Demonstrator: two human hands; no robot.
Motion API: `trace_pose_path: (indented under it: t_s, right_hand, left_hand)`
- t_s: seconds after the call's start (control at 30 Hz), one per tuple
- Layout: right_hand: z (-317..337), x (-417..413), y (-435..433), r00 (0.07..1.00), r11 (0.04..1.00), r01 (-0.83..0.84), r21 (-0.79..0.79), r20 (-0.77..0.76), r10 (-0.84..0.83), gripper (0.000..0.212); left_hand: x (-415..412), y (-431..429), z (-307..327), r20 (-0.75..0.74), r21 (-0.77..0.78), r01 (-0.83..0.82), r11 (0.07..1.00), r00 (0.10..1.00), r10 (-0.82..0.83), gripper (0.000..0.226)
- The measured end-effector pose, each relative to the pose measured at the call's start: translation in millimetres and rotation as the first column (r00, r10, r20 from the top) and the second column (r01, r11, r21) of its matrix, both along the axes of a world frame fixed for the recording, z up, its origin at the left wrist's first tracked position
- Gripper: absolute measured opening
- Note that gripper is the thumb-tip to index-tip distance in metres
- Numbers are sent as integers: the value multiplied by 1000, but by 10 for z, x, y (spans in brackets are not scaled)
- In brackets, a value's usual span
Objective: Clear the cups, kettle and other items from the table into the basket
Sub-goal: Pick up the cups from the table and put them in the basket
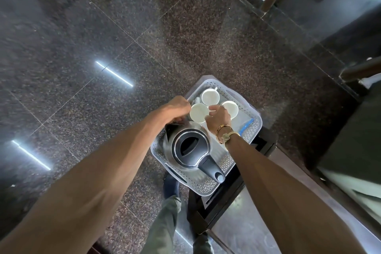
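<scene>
The basket [203,188] sits lower centre of the frame on the corner of a dark table [196,210]. A steel kettle [191,148] with a black lid fills its near end, and three white cups stand upright at the far end. The right hand [219,116] pinches the rim of the left cup [198,112]; the far cup [210,97] and right cup [232,108] stand beside it. The left hand [177,109] curls at the basket's left edge, though I cannot tell what it grips. A blue item [246,126] lies by the right wall.

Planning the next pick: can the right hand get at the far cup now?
Probably yes: the far cup stands uncovered just beyond the right hand, whose fingers are at the middle cup's rim.
</scene>
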State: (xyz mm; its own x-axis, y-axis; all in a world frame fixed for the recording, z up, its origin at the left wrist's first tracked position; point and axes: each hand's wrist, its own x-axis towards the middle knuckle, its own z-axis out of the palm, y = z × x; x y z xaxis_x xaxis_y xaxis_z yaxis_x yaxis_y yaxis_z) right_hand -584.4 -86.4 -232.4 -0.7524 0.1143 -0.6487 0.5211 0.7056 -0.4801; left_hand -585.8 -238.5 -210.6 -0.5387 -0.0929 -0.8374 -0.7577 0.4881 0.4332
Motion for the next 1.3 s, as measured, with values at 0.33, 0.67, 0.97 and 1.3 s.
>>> trace_pose_path:
  t_s: [0.33, 0.67, 0.97, 1.3]
  right_hand:
    - [676, 354, 673, 995, 998, 24, -63, -96, -30, 24]
    - [1572, 1385, 1848, 973, 985, 55, -163, -211, -89, 41]
    - [2182, 2274, 3269, 942, 987, 137, -87, -295, -157, 58]
    - [2441, 3272, 3845, 876, 940, 327, -100, -342, -341, 58]
  left_hand:
    - [193, 362, 826, -343, -255, 55, 965, 928, -144, 15]
    - [1304, 1816, 1714, -509, 28, -81, 996, 857, 84, 11]
    - [2208, 3214, 2059, -480, 148, 144, 979, 876, -56, 10]
    - [2863, 3864, 2269, -516, 178, 305, 936, 839, -175, 12]
